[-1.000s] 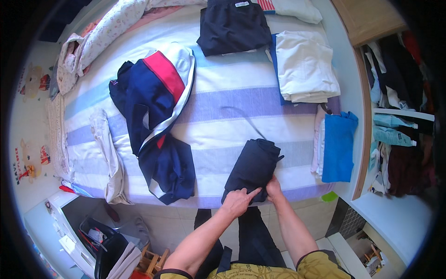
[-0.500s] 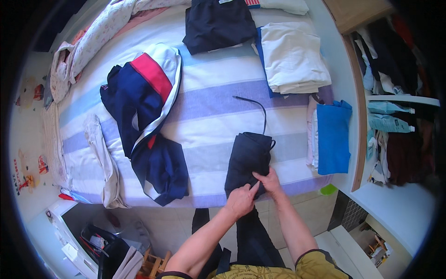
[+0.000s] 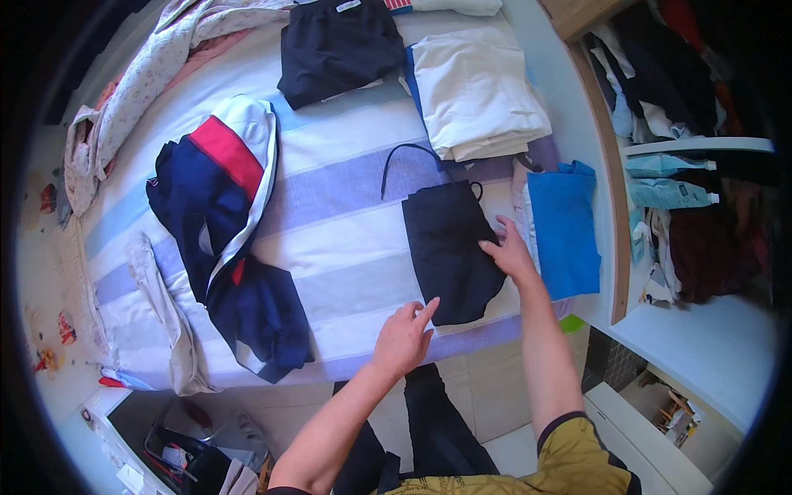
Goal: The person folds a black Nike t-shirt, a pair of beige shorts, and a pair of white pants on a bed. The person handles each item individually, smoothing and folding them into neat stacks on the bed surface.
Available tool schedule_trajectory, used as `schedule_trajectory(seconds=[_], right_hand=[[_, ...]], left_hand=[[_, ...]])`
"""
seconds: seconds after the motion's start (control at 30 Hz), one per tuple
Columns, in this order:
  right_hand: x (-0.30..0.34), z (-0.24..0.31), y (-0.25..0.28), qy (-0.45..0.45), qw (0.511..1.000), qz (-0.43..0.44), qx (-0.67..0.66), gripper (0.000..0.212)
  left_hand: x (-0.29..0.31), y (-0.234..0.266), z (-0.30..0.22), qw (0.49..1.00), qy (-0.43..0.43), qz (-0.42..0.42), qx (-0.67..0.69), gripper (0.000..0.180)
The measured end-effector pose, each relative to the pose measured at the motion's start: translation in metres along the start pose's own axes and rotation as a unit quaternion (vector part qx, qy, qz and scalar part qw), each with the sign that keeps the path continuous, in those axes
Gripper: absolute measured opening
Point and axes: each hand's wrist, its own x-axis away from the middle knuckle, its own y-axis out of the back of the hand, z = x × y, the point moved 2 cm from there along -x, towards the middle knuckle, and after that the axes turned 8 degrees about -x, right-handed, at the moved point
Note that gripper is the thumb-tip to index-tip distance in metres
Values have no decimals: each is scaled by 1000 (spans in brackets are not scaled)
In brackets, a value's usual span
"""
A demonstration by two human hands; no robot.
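Black folded garment [image 3: 455, 257], left hand [image 3: 402, 340] loosely spread at its near corner, right hand [image 3: 515, 252] likewise, overlapping its right edge

Left hand [image 3: 403, 338]: one, bare, back turned upward, index finger stretched forward and to the right, thumb set apart from it; we count it the nearer of the pair to the body. Left forearm [image 3: 330, 425]: one, bare, slanting forward and rightward from the lower edge. Right hand [image 3: 513, 254]: one, bare, farther forward, thumb pointing left, index finger angled forward and left, a gap between; we find its remaining fingers largely hidden. Right forearm [image 3: 549, 355]: one, bare, extended forward, leaning slightly left.
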Motion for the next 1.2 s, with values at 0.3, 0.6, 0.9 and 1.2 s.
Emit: schedule_trajectory(seconds=[0.3,0.6,0.9,1.2], right_hand=[[82,-1,-70,287,894,-114,326,72],[41,-38,-76,257,921,-62,285,68],[-25,-2,-27,155,977,-114,88,86],[-45,19,-50,144,984,-22,101,71]], left_hand=[[-90,10,5,978,-127,-46,-159,53],[-138,-27,51,975,-78,40,-202,60],[-30,-26,78,983,69,-167,-19,70],[79,-14,139,971,191,-108,-97,78]])
